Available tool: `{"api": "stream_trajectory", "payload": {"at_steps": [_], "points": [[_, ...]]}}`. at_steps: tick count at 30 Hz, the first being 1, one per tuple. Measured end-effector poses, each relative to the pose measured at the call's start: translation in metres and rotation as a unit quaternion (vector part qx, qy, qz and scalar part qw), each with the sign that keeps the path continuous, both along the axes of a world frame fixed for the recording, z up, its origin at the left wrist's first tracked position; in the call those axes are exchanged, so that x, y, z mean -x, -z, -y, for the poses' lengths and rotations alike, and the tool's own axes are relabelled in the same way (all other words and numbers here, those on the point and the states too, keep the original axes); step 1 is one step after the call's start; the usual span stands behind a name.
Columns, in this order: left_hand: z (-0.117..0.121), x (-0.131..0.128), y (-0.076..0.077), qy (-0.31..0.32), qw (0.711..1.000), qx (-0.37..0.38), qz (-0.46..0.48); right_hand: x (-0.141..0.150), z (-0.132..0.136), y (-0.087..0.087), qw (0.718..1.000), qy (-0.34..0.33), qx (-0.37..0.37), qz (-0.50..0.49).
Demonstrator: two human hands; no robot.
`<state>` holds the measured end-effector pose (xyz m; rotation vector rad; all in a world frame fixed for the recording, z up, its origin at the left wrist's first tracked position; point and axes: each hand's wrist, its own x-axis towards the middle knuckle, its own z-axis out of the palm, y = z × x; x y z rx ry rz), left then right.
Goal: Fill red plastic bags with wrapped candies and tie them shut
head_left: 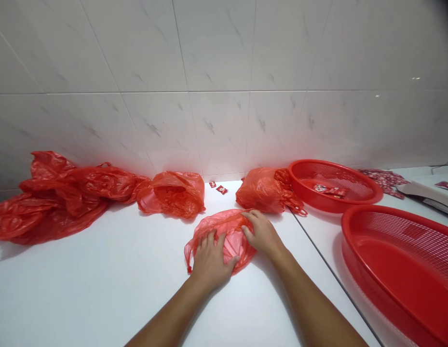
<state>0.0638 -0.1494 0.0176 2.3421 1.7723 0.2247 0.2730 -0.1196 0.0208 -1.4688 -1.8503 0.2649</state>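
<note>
A thin red plastic bag (234,242) lies flattened and wrinkled on the white table, its knotted-looking handle end to the left. Spread over its left part is my left hand (212,262), palm down, fingers apart and pressing on the plastic. On the bag's upper right edge rests my right hand (263,233), its thumb apart from the curved fingers. Behind the bag, two small red printed packets (221,189) lie near the wall. A bundled red bag (263,190), bulging with contents, sits just beyond my right hand. An open-mouthed red bag (173,193) stands back left.
A heap of red plastic bags (64,202) covers the far left. On the right are a round red basket (334,203) holding some packets, a larger red basket (357,260), a pile of red packets (385,182) and a white device (428,193). A tiled wall (216,130) closes the back.
</note>
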Motion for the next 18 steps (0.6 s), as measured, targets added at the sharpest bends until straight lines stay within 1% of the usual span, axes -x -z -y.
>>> {"api": "stream_trajectory", "payload": {"at_steps": [2, 4, 7, 9, 11, 14, 18], "points": [[0.005, -0.001, -0.001, 0.017, 1.000, 0.006, 0.011, 0.000, -0.002, 0.000, 1.000, -0.008, -0.022, -0.021], [0.009, -0.003, -0.002, 0.032, 0.999, 0.006, 0.020, 0.001, -0.002, 0.002, 1.000, -0.024, -0.009, -0.016], [0.011, -0.004, -0.003, 0.046, 0.998, 0.000, 0.038, 0.003, -0.001, 0.006, 0.997, -0.034, 0.069, 0.027], [0.011, -0.004, -0.003, 0.048, 0.998, -0.004, 0.048, 0.004, 0.000, 0.010, 0.989, -0.026, 0.132, 0.061], [0.009, -0.003, -0.004, 0.044, 0.998, -0.009, 0.050, 0.005, 0.000, 0.012, 0.981, -0.020, 0.174, 0.085], [0.006, -0.001, -0.004, 0.046, 0.998, -0.019, 0.037, 0.005, 0.001, 0.013, 0.976, -0.020, 0.194, 0.096], [0.002, 0.001, -0.004, 0.058, 0.998, -0.020, 0.011, 0.005, 0.000, 0.014, 0.977, -0.014, 0.196, 0.087]]}}
